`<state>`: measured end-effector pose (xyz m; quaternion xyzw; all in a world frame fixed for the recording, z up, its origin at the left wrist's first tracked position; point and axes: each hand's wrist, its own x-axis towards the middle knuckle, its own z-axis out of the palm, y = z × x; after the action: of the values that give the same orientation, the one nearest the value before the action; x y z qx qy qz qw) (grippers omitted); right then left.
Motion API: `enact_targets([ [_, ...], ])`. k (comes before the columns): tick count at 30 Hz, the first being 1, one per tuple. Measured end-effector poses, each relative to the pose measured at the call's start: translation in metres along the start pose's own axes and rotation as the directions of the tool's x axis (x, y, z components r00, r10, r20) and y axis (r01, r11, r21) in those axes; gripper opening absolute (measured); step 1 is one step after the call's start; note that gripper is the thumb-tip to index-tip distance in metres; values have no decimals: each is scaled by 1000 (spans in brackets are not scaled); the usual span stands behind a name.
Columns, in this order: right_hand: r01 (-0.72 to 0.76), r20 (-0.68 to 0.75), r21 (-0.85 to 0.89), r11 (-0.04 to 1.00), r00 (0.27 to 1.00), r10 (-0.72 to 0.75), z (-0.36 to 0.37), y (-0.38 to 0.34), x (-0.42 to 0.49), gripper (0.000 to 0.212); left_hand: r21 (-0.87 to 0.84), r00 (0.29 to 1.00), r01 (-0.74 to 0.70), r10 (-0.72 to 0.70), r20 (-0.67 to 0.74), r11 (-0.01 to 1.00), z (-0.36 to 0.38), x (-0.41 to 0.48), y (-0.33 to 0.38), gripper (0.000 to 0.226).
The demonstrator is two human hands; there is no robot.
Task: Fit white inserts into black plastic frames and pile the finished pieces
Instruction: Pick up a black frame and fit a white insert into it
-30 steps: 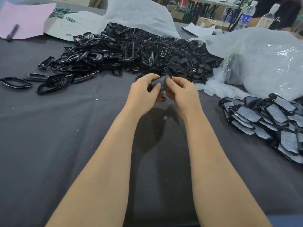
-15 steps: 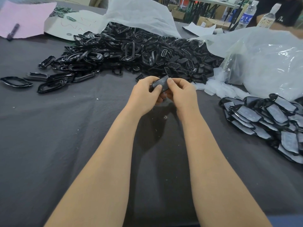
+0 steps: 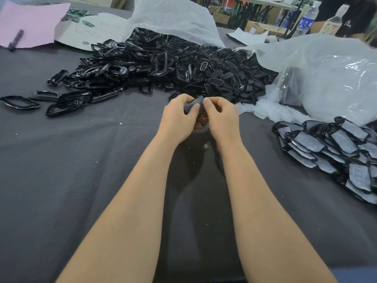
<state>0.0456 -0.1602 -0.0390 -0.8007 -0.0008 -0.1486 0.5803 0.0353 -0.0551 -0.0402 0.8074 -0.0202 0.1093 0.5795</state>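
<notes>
The left hand and right hand have closed together, seemingly covering more of the frame.

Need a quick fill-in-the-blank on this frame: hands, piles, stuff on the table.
1. The piece is gripped by ____ of the person's hands, left hand and right hand.
2. The finished pile lies on the person's ____ side.
3. The marker lies on a sheet of ____ paper.
Missing words: both; right; pink.
</notes>
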Motion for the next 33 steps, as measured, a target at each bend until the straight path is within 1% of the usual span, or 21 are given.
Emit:
enact_targets([
  [5,167,-112,-120,979,977,-180,1,-7,-7,11,32,999,-10,11,-39,999,0,1,0,6],
  [10,241,-87,-213,947,960,-264,3,-10,-11,12,82,994,-61,68,-81,995,0,-1,1,14],
  [14,222,-100,-252,942,962,-254,6,-10,-12,13,89,994,-70,76,-74,994,0,-3,1,10],
  [17,170,-89,-218,961,977,-193,7,-10,-12,11,172,992,-71,87,-87,982,1,-2,0,8],
  [19,154,-64,-178,972,984,-168,8,-11,-12,7,189,990,-73,93,-101,979,1,-1,-1,8],
  [20,155,-53,-162,975,985,-165,8,-12,-12,8,189,989,-76,98,-109,979,2,-1,-1,9],
  [23,193,-42,-145,970,979,-201,9,-15,-14,9,175,985,-90,114,-132,980,2,-1,-1,10],
  [28,294,-34,-213,932,951,-308,14,-15,-19,3,127,976,-105,127,-179,986,1,-2,0,6],
  [30,300,-42,-211,930,948,-315,15,-14,-19,3,122,972,-112,134,-192,986,1,-2,0,6],
  [33,287,-71,-144,947,952,-299,14,-15,-19,4,117,969,-123,145,-201,985,1,-3,0,9],
])
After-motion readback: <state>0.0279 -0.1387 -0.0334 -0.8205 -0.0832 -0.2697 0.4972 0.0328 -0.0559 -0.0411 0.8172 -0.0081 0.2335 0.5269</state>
